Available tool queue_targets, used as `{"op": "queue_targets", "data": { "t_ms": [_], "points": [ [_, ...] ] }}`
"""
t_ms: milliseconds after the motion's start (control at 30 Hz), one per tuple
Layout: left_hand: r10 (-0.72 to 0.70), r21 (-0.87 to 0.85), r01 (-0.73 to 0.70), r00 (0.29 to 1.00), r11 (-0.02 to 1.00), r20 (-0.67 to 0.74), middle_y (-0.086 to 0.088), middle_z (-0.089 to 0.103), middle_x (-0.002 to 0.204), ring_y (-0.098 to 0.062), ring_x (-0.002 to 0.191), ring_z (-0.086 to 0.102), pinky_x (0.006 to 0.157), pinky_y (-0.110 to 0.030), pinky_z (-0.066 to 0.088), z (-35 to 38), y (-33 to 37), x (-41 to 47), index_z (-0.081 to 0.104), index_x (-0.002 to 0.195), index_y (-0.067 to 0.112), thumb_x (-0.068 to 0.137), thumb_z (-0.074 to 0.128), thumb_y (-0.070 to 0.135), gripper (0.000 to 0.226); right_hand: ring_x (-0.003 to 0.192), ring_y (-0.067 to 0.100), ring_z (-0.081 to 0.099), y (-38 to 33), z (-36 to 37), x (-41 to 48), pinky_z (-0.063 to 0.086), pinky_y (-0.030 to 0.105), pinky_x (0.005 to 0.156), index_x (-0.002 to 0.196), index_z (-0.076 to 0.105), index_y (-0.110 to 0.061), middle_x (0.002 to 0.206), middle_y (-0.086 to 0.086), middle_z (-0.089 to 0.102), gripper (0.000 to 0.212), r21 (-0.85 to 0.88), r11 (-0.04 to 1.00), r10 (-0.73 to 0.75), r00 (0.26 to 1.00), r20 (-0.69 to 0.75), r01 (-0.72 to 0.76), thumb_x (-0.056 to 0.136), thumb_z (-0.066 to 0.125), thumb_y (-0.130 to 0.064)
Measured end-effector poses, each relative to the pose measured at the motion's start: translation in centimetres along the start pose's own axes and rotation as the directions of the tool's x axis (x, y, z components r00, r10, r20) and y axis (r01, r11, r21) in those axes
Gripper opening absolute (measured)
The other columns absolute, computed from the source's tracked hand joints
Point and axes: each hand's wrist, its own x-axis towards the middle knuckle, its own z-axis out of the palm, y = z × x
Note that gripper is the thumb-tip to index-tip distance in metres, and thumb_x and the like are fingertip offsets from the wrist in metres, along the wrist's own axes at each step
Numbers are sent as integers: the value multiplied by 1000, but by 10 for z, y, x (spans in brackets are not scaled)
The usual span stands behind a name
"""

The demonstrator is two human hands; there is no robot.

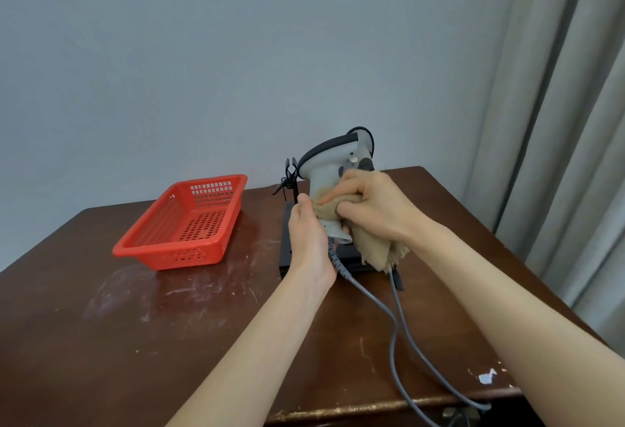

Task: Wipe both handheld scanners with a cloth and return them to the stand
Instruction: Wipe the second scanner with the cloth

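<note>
Beige cloth [375, 252] is bunched in the right hand [372, 210], whose fingers curl round it and press it against the handle of a white handheld scanner [326, 169]. The scanner is held upright just above the black stand [286, 250], toward the far side of the brown wooden table [169, 325]. The left hand [309, 233] grips the lower handle from the left; its fingers wrap behind and are hidden, with only the thumb showing beside the cloth. Hands and cloth cover most of the handle.

Behind the scanner's head a dark rounded part [367, 165] and a black loop of cable peek out; whether this is the second scanner I cannot tell. The stand's thin upright post [293, 186] shows left of the scanner, and its base is largely hidden by the hands. Two grey cables [394, 323] run to the near table edge, where the frame cuts them off. A red basket [189, 223] sits to the left, apart from the stand.
</note>
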Motion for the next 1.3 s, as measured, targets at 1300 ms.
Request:
{"op": "queue_targets", "data": {
  "t_ms": [1300],
  "points": [
    [56,57,-56,998,997,1,-8,63,95,-22,87,59,85,-40,47,-5,3,-10,59,96,21,102,37,36,27,83,13,57,-15,3,12,50,40,77,83,73,-36,85,-10,62,24,-199,980,-26,998,-50,16,80,56,-19]
  ]
}}
